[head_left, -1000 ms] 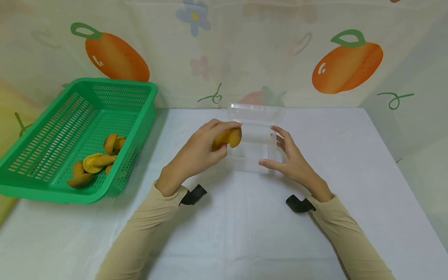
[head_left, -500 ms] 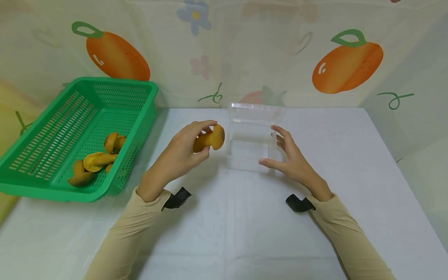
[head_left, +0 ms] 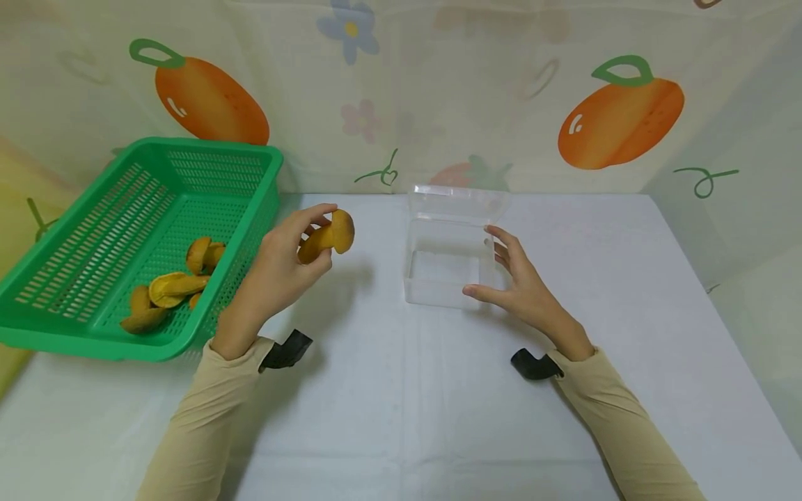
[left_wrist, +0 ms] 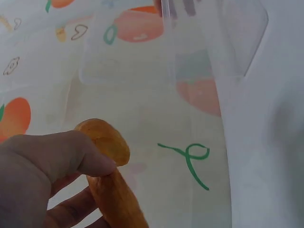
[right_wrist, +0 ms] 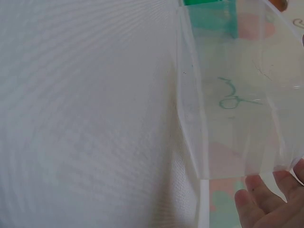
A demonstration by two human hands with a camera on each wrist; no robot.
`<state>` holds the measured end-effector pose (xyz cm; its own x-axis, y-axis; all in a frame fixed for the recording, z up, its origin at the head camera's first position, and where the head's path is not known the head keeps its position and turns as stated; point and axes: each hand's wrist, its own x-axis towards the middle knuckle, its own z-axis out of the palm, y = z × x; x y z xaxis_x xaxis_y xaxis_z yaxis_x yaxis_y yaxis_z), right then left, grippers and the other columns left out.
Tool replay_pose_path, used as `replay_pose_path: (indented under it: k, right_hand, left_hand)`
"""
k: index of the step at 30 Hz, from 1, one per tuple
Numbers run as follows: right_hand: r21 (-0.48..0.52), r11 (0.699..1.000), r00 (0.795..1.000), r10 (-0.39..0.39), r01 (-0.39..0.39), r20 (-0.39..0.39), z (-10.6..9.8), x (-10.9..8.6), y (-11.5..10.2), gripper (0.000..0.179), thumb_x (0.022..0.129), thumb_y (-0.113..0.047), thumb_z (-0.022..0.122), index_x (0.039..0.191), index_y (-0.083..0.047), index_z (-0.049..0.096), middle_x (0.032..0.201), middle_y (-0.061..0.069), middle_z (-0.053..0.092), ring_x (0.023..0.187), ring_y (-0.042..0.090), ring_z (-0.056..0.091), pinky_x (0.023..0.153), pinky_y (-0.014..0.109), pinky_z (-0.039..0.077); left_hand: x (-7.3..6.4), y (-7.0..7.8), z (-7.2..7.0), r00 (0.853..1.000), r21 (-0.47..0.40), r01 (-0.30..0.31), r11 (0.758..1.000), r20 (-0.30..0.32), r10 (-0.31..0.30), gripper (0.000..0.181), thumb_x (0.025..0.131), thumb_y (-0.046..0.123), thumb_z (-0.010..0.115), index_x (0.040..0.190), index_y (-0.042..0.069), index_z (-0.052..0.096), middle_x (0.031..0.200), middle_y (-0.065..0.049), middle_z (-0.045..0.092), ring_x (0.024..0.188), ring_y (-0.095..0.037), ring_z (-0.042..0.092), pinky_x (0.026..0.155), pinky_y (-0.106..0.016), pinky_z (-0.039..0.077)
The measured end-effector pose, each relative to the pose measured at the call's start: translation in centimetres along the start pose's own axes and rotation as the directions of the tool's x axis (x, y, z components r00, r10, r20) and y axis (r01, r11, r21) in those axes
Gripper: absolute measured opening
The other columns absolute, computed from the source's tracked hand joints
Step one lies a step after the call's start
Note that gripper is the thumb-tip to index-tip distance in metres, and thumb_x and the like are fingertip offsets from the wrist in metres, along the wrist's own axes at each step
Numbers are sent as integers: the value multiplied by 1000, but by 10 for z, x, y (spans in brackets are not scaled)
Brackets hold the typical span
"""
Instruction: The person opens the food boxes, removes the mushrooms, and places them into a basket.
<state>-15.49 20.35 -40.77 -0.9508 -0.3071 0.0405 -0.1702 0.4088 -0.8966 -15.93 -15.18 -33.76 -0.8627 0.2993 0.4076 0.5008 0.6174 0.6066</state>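
Observation:
My left hand (head_left: 276, 259) pinches a brownish-yellow mushroom (head_left: 342, 231) above the table, between the basket and the box. In the left wrist view, the thumb lies across the mushroom (left_wrist: 116, 197) just below its cap. A clear plastic box (head_left: 438, 293) stands at the middle of the table, its hinged lid (head_left: 457, 204) raised at the back. Nothing shows inside the box. My right hand (head_left: 529, 289) holds the box's right side, thumb at the front and fingers toward the back. Fingertips (right_wrist: 254, 183) meet the box wall (right_wrist: 237, 142) in the right wrist view.
A green slotted basket (head_left: 200, 216) stands at the left with several mushrooms (head_left: 168, 291) in it. White cloth (head_left: 464, 410) covers the table. Behind it hangs a printed fabric backdrop (head_left: 438, 83). A black wrist piece (head_left: 287, 349) sticks out from each sleeve.
My left hand has drawn away leftward from the box, toward the basket, still holding the mushroom. The right hand and the box have stayed in place.

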Motion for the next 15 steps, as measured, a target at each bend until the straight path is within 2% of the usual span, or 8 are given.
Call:
replay_pose_path:
  k: [4,7,15]
  right_hand:
    - [-1,1000,1000,-1,1,-2,0,0,0,100,83,-23,81,158,-20,15,165,-1,16,152,33,20,124,47,20]
    - [-1,1000,1000,-4,4,-2,0,0,0,100,83,-23,81,157,-20,15,165,-1,16,152,33,20,124,47,20]
    - [4,1000,1000,-5,5,5,0,0,0,100,83,-22,81,158,-20,14,165,-1,16,152,33,19,124,48,20]
  left_hand:
    - [1,-9,-2,996,15,8,1000,-87,-6,53,84,-8,61,135,2,56,112,-21,63,100,-31,57,76,-33,45]
    - [1,-15,-5,987,18,34,999,-157,-31,52,83,-8,61,134,2,56,114,-22,63,99,-33,55,74,-29,42]
    - [0,-29,-15,941,-39,76,996,-327,-84,49,83,-10,60,131,1,60,117,-24,65,101,-37,55,82,-33,39]
